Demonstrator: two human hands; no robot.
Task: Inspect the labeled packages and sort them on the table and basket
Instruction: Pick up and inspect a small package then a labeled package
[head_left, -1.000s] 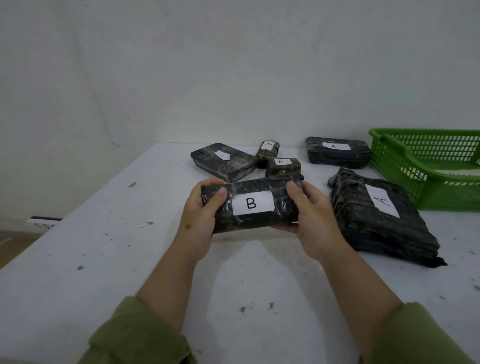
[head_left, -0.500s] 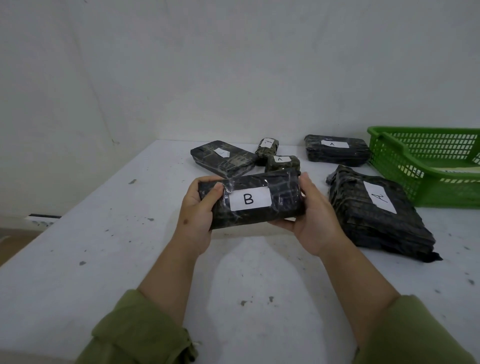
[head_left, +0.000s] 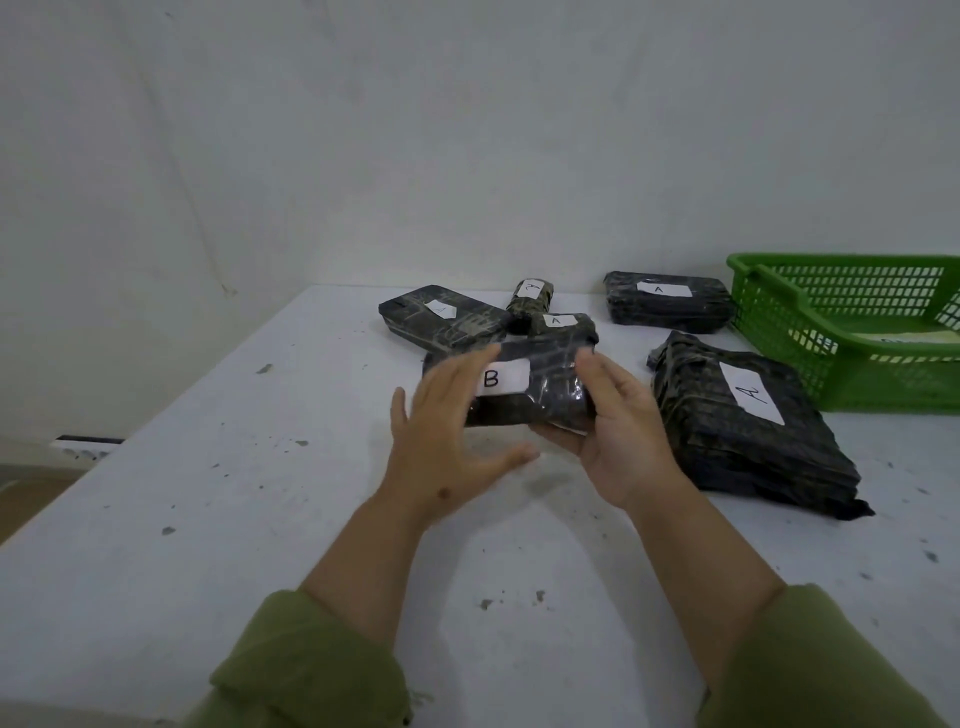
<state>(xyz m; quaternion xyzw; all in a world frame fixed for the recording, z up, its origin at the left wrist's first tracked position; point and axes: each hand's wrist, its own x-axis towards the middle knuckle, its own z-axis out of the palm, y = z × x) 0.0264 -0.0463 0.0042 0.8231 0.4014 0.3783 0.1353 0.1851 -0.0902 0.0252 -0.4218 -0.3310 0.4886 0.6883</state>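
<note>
I hold a dark wrapped package with a white label marked B (head_left: 540, 384) above the table (head_left: 249, 499), in the middle of the view. My right hand (head_left: 618, 441) grips its right end, fingers underneath and thumb on top. My left hand (head_left: 441, 447) is off the package, with its fingers spread in front of the package's left end. A green plastic basket (head_left: 769, 296) stands at the right edge of the table.
Other dark packages lie on the table: a large one marked A (head_left: 727, 436) right of my hands, a flat one marked A (head_left: 665, 306) by the basket, a small A package (head_left: 566, 327), a roll (head_left: 527, 299) and a flat package (head_left: 441, 322) behind. Something pale lies in the basket.
My left hand has let go of the B package and spread its fingers. The right hand now holds the package alone, slightly farther from me.
</note>
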